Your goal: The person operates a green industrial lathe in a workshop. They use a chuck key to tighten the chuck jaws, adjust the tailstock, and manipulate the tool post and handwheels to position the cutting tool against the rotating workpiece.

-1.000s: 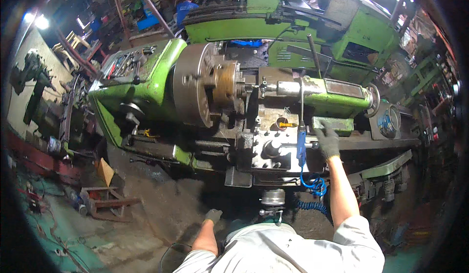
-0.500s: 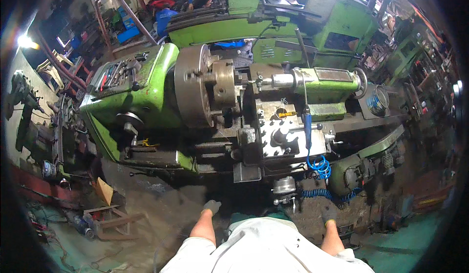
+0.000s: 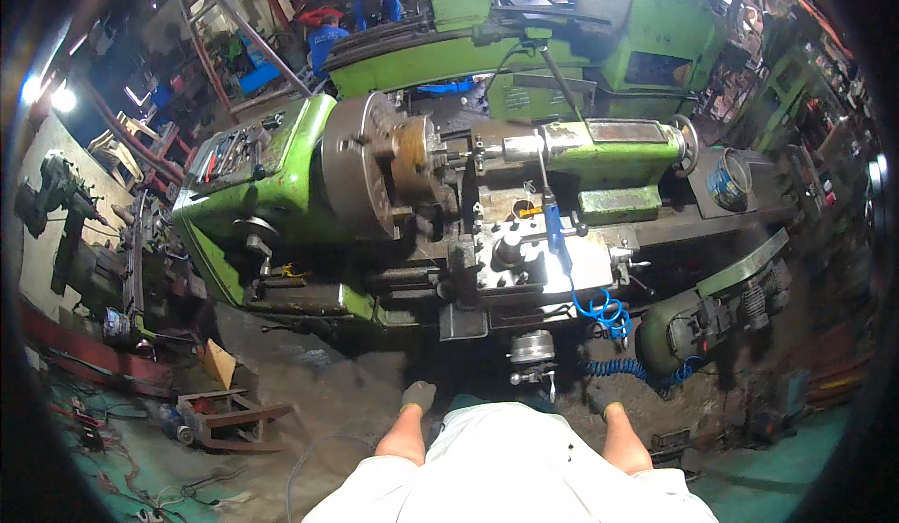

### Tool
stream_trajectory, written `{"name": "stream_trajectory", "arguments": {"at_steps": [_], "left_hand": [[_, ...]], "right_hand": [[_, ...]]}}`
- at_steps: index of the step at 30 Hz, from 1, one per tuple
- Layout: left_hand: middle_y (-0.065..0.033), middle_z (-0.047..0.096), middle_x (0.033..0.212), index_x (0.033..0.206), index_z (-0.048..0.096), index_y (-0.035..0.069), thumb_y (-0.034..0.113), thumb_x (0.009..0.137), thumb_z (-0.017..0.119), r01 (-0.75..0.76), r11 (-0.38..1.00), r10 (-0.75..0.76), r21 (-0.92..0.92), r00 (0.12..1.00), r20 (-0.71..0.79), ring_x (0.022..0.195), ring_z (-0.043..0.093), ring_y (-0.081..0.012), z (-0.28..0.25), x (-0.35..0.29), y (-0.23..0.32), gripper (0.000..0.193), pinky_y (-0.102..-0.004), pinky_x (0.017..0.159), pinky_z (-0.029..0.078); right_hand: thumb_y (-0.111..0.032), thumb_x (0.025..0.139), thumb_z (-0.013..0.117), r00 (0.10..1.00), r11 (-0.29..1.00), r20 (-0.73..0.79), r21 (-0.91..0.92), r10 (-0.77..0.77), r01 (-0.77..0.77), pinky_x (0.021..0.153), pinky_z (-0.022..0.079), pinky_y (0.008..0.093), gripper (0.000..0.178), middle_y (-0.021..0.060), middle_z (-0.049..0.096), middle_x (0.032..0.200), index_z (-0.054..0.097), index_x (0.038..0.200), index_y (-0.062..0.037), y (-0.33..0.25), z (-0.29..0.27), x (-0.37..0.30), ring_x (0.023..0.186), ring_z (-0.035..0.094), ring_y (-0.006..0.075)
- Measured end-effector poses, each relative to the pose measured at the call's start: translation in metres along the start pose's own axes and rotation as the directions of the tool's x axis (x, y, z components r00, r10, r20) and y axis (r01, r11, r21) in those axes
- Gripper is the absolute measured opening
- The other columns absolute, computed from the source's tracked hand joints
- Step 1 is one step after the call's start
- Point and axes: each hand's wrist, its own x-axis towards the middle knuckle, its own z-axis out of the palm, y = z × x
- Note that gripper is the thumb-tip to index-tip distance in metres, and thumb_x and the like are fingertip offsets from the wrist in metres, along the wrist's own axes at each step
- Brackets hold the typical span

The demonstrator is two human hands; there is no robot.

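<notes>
My left hand [image 3: 419,396], in a grey glove, hangs in front of the green lathe [image 3: 298,153], apart from it. On the other side of my body, my right hand [image 3: 602,397] hangs near the handwheel [image 3: 533,346] at the lathe's front; its dark glove blends into the floor. The fingers of both hands are too small and dark to make out, and I see nothing held. A large chuck [image 3: 354,162] carries a brownish round workpiece [image 3: 412,153], facing the tailstock [image 3: 609,153]. A blue air gun [image 3: 554,228] rests on the carriage [image 3: 581,265] beside the tool post [image 3: 508,250].
A coiled blue hose [image 3: 613,368] hangs by a motor [image 3: 749,303] at the right front. Hand tools [image 3: 229,153] lie on the headstock. A bucket [image 3: 728,186] stands beyond the tailstock. A rusty frame [image 3: 234,420] sits at left; people in blue [image 3: 376,3] are behind.
The view has shifted, so the lathe's carriage sits further left. My hands have come closer together. The workpiece in the chuck shows a browner side. A person behind now bends lower.
</notes>
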Motion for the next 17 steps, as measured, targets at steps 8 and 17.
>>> {"name": "stream_trajectory", "arguments": {"at_steps": [8, 17], "left_hand": [[-0.0216, 0.068, 0.117, 0.108, 0.072, 0.006, 0.041, 0.094, 0.047, -0.065, 0.990, 0.053, -0.123, 0.994, -0.092, 0.112, 0.063, -0.0437, 0.018, -0.022, 0.026, 0.045, -0.0506, 0.094, 0.051], [-0.0238, 0.064, 0.128, 0.118, 0.071, 0.004, 0.046, 0.092, 0.050, -0.091, 0.994, 0.084, 0.055, 0.989, 0.124, 0.121, 0.060, -0.0409, 0.073, -0.017, -0.027, 0.053, -0.0487, 0.100, 0.048]], "right_hand": [[-0.027, 0.092, 0.062, 0.992, 0.939, 0.112, 0.331, 0.061, -0.095, 0.051, 0.048, 0.0389, 0.025, 0.0109, 0.065, 0.070, 0.070, 0.095, -0.0031, 0.033, -0.010, 0.043, 0.053, 0.060, 0.0217], [-0.025, 0.090, 0.065, 0.924, 0.883, 0.301, 0.331, 0.236, -0.334, 0.047, 0.047, 0.0399, 0.020, 0.0102, 0.061, 0.067, 0.068, 0.096, -0.0061, 0.002, -0.064, 0.001, 0.049, 0.057, 0.0230]]}}
